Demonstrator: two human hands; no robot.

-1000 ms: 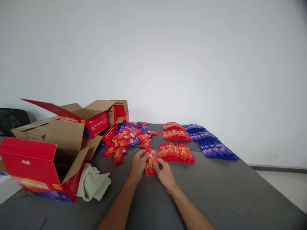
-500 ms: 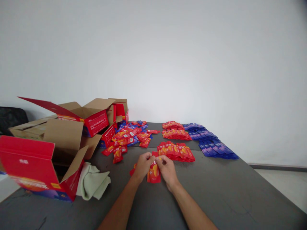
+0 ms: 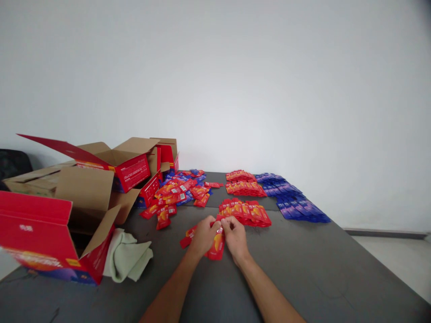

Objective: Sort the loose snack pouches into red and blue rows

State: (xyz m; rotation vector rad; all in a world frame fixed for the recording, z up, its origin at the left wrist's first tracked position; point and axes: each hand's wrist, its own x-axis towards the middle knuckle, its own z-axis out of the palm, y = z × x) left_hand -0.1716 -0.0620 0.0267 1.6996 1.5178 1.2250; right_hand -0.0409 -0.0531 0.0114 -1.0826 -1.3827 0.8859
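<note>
Between the two hands, low over the dark surface [image 3: 286,269], is a red sachet [image 3: 216,246], its upper end pinched by closed fingers of the left hand [image 3: 203,236] and right hand [image 3: 235,237]. Further red packets [image 3: 187,237] lie partly beneath the left hand. Beyond the hands, a fanned red row [image 3: 245,212] lies near blue rows [image 3: 301,208]; leftward are a mixed pile [image 3: 178,190], a pale green cloth [image 3: 128,255] and open cartons [image 3: 40,240].
</note>
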